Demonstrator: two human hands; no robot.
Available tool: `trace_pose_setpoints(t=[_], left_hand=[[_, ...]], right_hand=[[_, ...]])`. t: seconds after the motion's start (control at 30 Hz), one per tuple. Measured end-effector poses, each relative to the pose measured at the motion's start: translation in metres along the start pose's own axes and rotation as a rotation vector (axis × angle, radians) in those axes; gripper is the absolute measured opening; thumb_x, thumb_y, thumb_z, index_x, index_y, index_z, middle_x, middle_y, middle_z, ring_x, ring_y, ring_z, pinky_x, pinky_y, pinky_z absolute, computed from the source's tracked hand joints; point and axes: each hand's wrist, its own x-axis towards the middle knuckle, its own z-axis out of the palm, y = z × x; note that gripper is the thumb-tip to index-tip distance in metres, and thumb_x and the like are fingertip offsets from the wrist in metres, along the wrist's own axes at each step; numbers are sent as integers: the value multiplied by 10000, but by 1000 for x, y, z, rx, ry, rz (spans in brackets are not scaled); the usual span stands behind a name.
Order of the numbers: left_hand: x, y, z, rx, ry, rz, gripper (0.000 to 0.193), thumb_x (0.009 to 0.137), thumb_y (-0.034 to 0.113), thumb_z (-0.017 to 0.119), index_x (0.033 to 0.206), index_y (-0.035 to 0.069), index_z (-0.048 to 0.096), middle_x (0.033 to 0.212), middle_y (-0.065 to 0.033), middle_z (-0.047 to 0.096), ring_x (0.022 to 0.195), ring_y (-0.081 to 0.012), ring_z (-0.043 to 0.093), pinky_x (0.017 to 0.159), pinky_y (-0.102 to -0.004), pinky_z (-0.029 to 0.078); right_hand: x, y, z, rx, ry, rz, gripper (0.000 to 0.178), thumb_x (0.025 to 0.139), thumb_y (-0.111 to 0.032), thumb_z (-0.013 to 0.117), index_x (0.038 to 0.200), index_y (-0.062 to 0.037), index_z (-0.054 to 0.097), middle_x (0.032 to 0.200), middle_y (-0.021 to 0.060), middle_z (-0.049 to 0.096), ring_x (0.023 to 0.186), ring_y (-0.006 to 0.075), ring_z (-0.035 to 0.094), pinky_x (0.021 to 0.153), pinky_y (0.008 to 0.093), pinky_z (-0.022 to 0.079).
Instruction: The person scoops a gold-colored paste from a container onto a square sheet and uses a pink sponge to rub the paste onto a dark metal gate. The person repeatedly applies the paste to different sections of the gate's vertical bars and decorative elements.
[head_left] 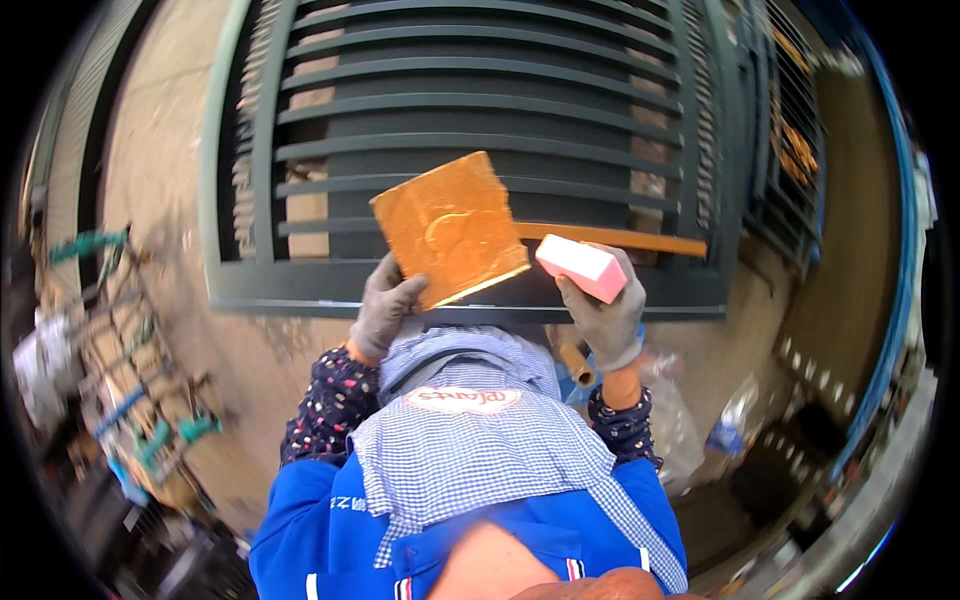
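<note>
My left hand (384, 308), in a grey glove, grips the lower left edge of a square gold panel (450, 228). The panel is tilted, with a shiny, slightly uneven face and a curved mark near its middle. In my gloved right hand (610, 318) is a pink block with a white top face (582, 268), which looks like a sponge. The two things are held apart, over the near edge of a large dark grey slatted metal frame (470, 290). Behind them a gold-brown strip (620, 238) lies across the frame.
More dark slatted panels with gold pieces (795, 155) stand at the right. A wire rack with green parts (135, 340) is at the left. A cardboard tube (577, 366) and clear plastic wrap (672, 430) are by my right forearm. Blue piping (895, 240) runs along the far right.
</note>
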Motion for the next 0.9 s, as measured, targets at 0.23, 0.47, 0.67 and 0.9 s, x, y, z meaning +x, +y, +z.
trace_pose_setpoints(t=[0.23,0.47,0.67,0.9], left_hand=[[-32,-37,81,-253,76,45,534,931,160,688,1402,1,497,1118,-36,689,672,-16,554,562,-163,425],[-62,-61,131,-507,196,171,562,930,151,690,1428,0,478,1187,-18,675,688,3,551,564,-146,425],[-113,-101,133,-464,304,227,583,908,205,723,1411,9,503,1120,13,678,661,8,519,534,-151,400],[-164,-146,154,-550,438,313,443,933,167,682,1331,8,571,1028,-1,686,616,-12,509,536,-167,404]], right_hand=[[27,0,-26,13,-322,-172,382,784,-114,829,1100,-33,630,1003,130,708,871,295,723,757,345,565],[26,3,-9,12,-452,-390,348,801,-141,806,1084,-51,624,965,132,694,810,306,708,698,354,555],[-12,-10,-3,-69,-649,-553,356,772,-130,797,1080,-71,630,990,120,685,851,329,693,724,381,556],[-52,-30,-20,-103,-745,-657,411,723,-118,801,1103,-82,648,1002,129,682,862,336,691,722,400,555]])
